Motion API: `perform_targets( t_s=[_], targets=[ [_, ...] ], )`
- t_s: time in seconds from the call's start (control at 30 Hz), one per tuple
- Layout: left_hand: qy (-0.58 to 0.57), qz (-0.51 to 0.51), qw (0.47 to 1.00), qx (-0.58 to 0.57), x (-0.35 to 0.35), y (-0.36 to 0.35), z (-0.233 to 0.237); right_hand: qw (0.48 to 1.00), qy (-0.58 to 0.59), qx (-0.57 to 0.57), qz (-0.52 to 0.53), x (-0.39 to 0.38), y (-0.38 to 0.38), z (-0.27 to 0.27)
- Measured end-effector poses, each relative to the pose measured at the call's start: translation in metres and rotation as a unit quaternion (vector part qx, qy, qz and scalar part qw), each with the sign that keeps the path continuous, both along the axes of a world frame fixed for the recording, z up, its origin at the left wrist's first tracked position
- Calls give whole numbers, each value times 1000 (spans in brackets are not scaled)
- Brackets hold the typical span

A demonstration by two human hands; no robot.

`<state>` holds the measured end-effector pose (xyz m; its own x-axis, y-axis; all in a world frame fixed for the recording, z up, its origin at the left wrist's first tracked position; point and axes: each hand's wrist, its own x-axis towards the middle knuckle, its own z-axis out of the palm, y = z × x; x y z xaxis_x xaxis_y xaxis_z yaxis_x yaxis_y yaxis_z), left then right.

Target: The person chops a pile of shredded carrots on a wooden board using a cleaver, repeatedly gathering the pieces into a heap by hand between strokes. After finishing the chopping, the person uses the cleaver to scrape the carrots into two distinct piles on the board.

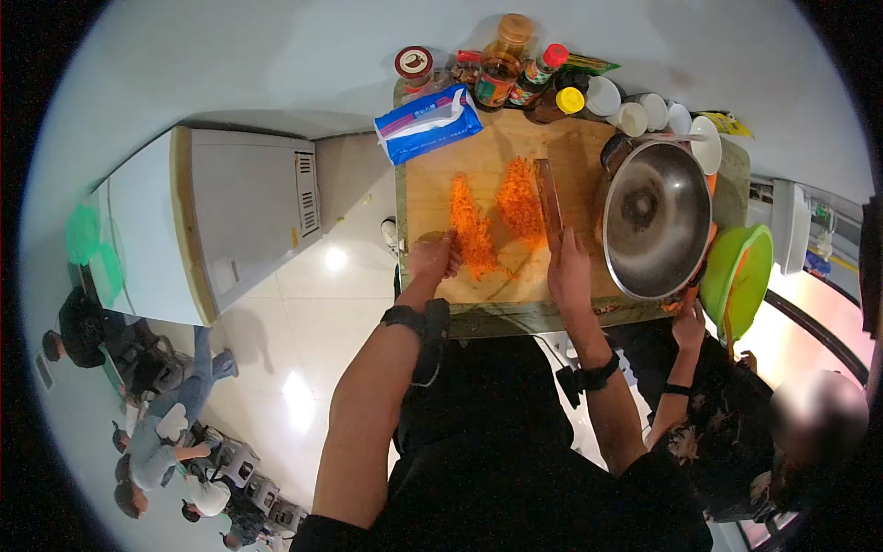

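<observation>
My right hand (570,271) is wrapped round the handle of a kitchen knife (549,202), its broad blade standing edge-down beside a pile of shredded carrot (521,204). A second, longer heap of shredded carrot (472,225) lies to the left on the wooden cutting board (428,198). At the left edge of that heap is my left hand (435,258), its fingers curled together. Whether it holds anything is hidden.
A steel wok (658,221) stands right of the board, with a green basin (740,276) beyond. Tissues (428,124), bottles (501,64) and white cups (653,110) line the back. Another person's hand (688,324) is near the wok. A white cabinet (248,216) stands left.
</observation>
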<state>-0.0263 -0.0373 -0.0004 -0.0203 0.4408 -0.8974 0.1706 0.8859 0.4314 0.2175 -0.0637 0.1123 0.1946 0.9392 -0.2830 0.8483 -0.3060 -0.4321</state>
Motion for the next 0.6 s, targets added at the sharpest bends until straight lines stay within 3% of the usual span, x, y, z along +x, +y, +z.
perform_targets(
  t_s=[0.1, 0.2, 0.43, 0.5, 0.6],
  targets=[
    [6, 8, 1000, -13, 1, 3, 3, 995, -23, -96, -2, -15, -1, 17],
    [17, -15, 1000, -10, 1, 7, 14, 992, -53, -113, 18, -18, -5, -13],
    [50, -37, 998, -14, 3, 2, 22, 996, 1, -73, -42, -20, -11, -48],
    [-27, 64, 998, -4, 2, 2, 7, 998, 8, -54, -36, -18, -8, -51],
    [-14, 33, 999, -11, -2, 3, -1, 997, 3, -51, -55, -14, -4, -38]
  ],
)
